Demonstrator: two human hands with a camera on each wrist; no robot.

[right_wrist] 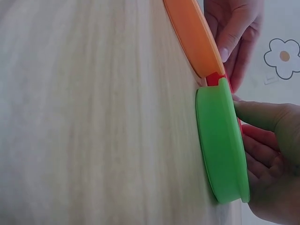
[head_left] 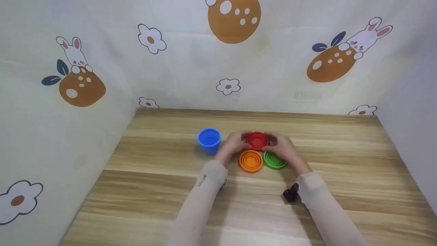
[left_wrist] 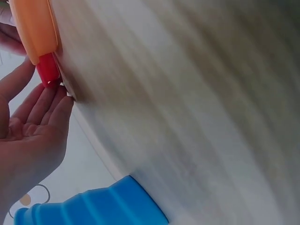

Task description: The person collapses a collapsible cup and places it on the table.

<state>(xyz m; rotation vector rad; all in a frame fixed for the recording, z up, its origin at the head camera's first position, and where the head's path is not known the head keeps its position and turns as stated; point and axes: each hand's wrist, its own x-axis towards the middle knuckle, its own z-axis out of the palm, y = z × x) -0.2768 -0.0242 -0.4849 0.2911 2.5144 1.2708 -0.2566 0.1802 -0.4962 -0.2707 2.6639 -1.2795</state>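
Note:
A red collapsible cup [head_left: 257, 140], folded flat, lies on the wooden table between both hands. The left hand [head_left: 235, 143] holds its left side with thumb and fingers. On its right side the right hand [head_left: 284, 147] grips it the same way. Just in front sit a folded orange cup [head_left: 251, 161] and a folded green cup [head_left: 275, 160], close against the red one. In the right wrist view the green cup [right_wrist: 221, 143] hides much of the red cup. A blue cup [head_left: 209, 140] stands extended and upright left of the left hand.
The wooden table [head_left: 146, 198] meets patterned cloth walls [head_left: 191, 68] at the back and sides. A small black object [head_left: 291, 194] is beside the right sleeve's cuff. Part of another dark object shows at the left cuff.

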